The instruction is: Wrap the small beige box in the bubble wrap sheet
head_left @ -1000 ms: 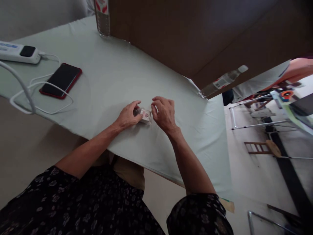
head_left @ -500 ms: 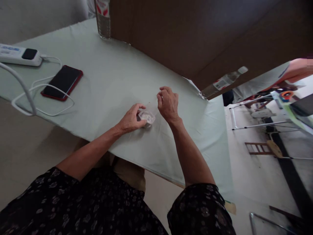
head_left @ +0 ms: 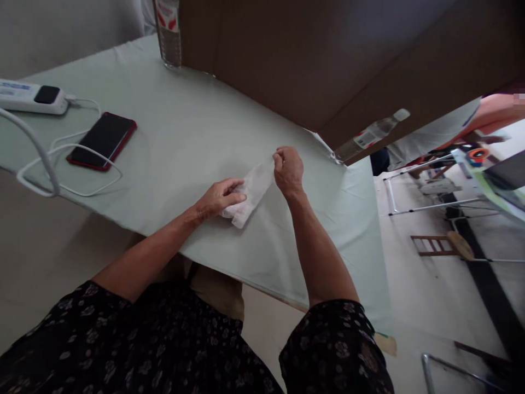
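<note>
Between my hands stretches a small, thin, translucent white plastic bag [head_left: 257, 185], low over the tabletop. My left hand [head_left: 219, 198] grips its crumpled lower end between thumb and fingers, and a loose flap hangs out below. At the upper right end, my right hand [head_left: 288, 168] pinches the bag with its fingers curled in. Whether anything lies inside the bag I cannot make out.
Pale green cloth covers the table [head_left: 197, 126]. A phone [head_left: 102, 141] with a white cable and a power strip [head_left: 33, 97] lie left. Behind stands a large brown cardboard box [head_left: 262, 49], with plastic bottles [head_left: 170, 41] at its edges. A wooden stool [head_left: 459, 245] is at right.
My right hand, apart from the bag before, has closed on its end. The bag has gone from a crumpled bunch by my left hand to a stretched strip between both hands.
</note>
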The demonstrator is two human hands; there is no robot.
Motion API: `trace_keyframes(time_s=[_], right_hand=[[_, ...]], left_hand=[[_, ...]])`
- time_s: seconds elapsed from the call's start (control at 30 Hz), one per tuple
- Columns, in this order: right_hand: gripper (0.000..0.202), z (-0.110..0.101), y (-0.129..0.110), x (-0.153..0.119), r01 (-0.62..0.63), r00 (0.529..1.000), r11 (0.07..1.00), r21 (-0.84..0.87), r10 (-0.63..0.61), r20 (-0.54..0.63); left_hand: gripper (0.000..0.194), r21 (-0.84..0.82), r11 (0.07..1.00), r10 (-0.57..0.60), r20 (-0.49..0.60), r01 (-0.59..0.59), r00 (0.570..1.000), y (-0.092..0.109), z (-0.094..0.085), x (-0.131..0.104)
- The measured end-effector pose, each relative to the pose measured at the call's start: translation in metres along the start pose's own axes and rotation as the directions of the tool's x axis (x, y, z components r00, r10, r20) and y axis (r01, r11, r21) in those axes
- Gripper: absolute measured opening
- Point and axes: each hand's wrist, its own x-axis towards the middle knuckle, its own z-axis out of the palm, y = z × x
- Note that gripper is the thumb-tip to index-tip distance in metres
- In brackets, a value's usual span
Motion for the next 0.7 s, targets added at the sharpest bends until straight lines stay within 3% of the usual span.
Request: trace_keyframes(time_s=[0.13, 0.27, 0.37, 0.47, 0.53, 0.6, 0.7], right_hand=[[0.020, -0.012, -0.001, -0.006, -0.057, 0.997, 0.997, 0.053, 0.059, -0.047], [0.022, -0.040, -0.033, -0.029, -0.113, 0.989, 0.987, 0.112, 0.123, -0.084], [0.028, -0.050, -0.063, -0.057, -0.167, 0.986, 0.981, 0.101, 0.164, 0.042], [0.034, -0.041, -0.084, -0.076, -0.200, 0.946, 0.980, 0.012, 0.190, 0.262], [0.029, -0.030, -0.088, -0.081, -0.237, 0.917, 0.971, -0.008, 0.227, 0.327], [0.022, -0.022, -0.085, -0.081, -0.286, 0.912, 0.956, 0.068, 0.250, 0.325], [0.017, -0.019, -0.072, -0.083, -0.355, 0.929, 0.857, 0.375, 0.277, 0.247]], left_hand=[[0.073, 0.011, 0.998, -0.058, -0.006, 0.058, 0.998, 0.000, -0.001, -0.001], [0.073, 0.039, 0.996, -0.073, -0.074, 0.076, 0.995, 0.001, -0.002, -0.001], [0.069, 0.007, 0.998, -0.067, -0.076, 0.068, 0.995, 0.002, -0.002, -0.001], [0.066, -0.024, 0.999, -0.049, -0.082, 0.047, 0.995, 0.004, -0.001, -0.002], [0.065, -0.037, 0.999, -0.042, -0.111, 0.038, 0.993, 0.004, 0.000, -0.002], [0.063, -0.050, 0.998, -0.039, -0.148, 0.032, 0.988, 0.003, 0.001, -0.002], [0.058, -0.053, 0.999, -0.021, -0.249, 0.008, 0.968, -0.001, 0.001, 0.001]])
